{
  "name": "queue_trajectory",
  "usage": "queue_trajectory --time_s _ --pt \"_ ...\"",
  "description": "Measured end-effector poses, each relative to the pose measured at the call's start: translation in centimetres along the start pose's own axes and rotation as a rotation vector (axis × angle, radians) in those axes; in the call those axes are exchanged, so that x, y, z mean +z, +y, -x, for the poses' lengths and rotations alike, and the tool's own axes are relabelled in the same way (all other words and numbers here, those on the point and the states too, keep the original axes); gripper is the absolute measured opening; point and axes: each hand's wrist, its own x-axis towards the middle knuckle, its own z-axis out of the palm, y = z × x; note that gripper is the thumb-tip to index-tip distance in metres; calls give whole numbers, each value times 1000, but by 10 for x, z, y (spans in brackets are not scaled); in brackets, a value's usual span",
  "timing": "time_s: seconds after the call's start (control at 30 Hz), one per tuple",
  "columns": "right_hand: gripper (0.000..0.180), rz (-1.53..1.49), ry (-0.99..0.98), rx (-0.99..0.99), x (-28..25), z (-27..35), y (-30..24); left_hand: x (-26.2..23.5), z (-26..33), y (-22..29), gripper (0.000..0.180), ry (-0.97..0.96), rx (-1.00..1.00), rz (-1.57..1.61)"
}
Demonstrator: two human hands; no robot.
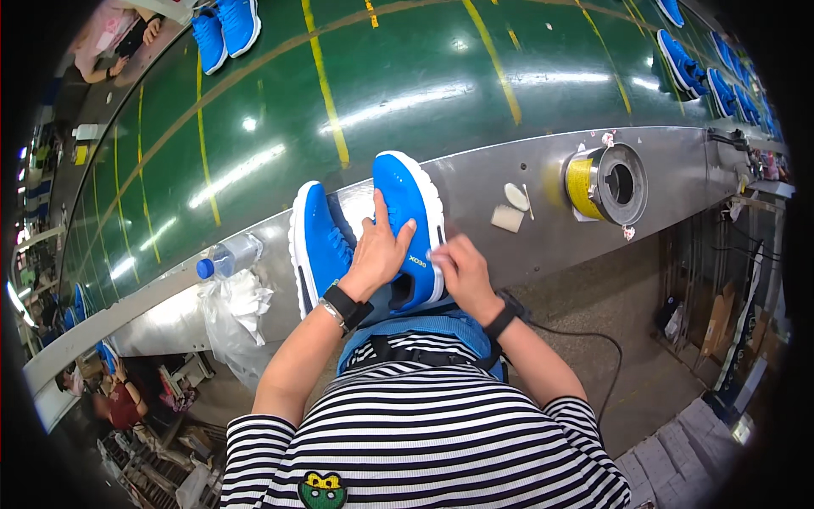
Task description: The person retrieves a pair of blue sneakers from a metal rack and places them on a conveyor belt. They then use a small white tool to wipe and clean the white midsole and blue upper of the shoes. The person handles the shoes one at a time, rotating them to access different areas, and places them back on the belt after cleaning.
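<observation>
A blue sneaker (400,180) with a white sole rests on the metal ledge in front of me, toe pointing away. My left hand (379,253) grips it across the tongue and laces, index finger stretched toward the toe. Close against the shoe's right side, near the heel, my right hand (466,273) is closed in a pinch. A small pale thing seems to be at its fingertips, blurred and too small to name. The matching blue sneaker (319,225) sits just left, partly behind my left hand and wrist.
Beyond the metal ledge (534,248) runs a green conveyor belt (407,85) carrying more blue sneakers (227,32). On the ledge lie a round metal tin (623,182), a whitish block (507,219) and a clear bottle (233,254). A plastic bag (233,318) hangs left; other people work at left.
</observation>
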Motion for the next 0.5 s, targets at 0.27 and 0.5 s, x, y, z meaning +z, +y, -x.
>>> queue_trajectory --time_s 0.27,0.5 --pt "3 -140 138 360 -20 93 18 6 -7 -11 94 -45 -11 156" --pt "8 -154 483 326 -53 34 46 28 1 10 94 84 83 281"
